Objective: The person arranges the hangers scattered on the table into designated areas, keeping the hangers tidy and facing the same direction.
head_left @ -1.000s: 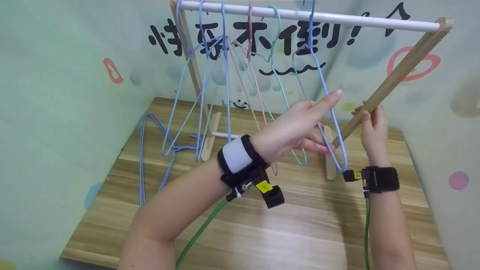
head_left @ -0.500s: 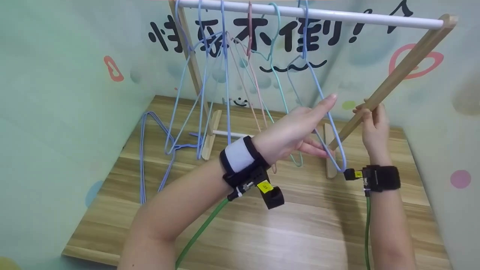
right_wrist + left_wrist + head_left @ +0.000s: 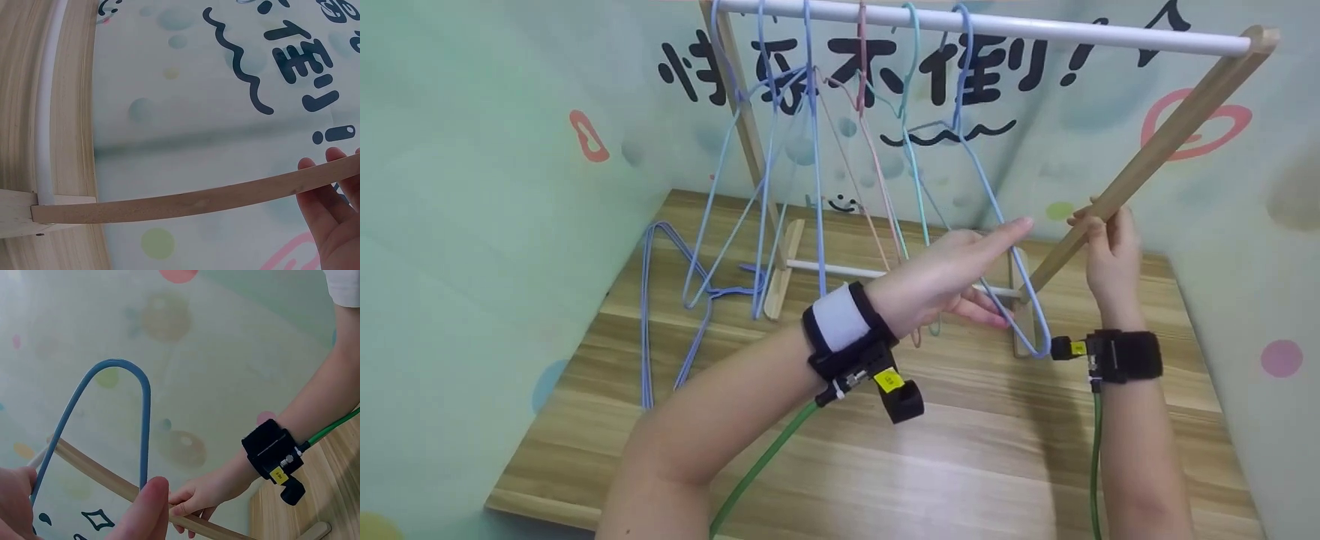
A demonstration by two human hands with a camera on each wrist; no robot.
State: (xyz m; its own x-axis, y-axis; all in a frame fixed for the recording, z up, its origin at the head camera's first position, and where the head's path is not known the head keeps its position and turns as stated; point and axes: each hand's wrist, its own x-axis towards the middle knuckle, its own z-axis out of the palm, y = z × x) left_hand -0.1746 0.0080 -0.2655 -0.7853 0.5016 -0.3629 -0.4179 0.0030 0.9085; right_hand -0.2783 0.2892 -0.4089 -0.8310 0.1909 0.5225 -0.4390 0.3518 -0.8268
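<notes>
A small clothes rack with a white rod and wooden side posts stands at the back. A blue hanger hangs rightmost on the rod. My left hand touches its lower part with straight thumb and fingers. In the left wrist view, the blue hanger's rounded end juts past thumb and fingers. My right hand grips the right wooden post, thumb in front and fingers behind. That post crosses the right wrist view, with fingertips showing over its upper edge.
Left of the blue hanger hang a mint hanger, a pink hanger and several blue ones. More blue hangers lie on the wooden table at left. A patterned wall backdrop is close behind.
The right blue hanger's hook has slid left along the rod, and its lower end sits slightly lower. The left hand dips a little. The mint hanger swings left. The right hand stays on the post.
</notes>
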